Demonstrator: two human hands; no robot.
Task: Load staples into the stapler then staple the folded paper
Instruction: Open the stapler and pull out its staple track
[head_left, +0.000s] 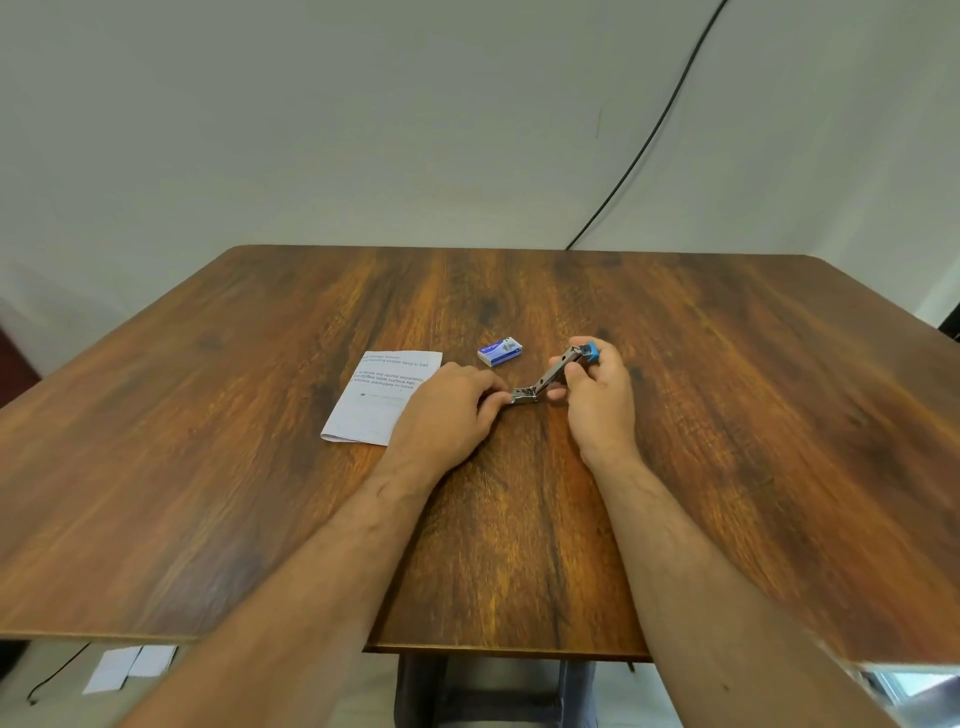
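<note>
On one wooden table (675, 467): one staple box (500, 352), one folded paper (382, 397) reading "Liquids are stored separately", and one hinged-open stapler (550, 376) gripped by the left hand (447, 410) and right hand (597, 395).

Plain office room: wooden desk (675, 415), bare wall (363, 130), cable (660, 130).

The bench (519, 519) is dark-grained wood with a soft sheen. At centre, the stapler (550, 376) is shiny metal with a blue plastic end; the folded paper (374, 410) is matt white.
</note>
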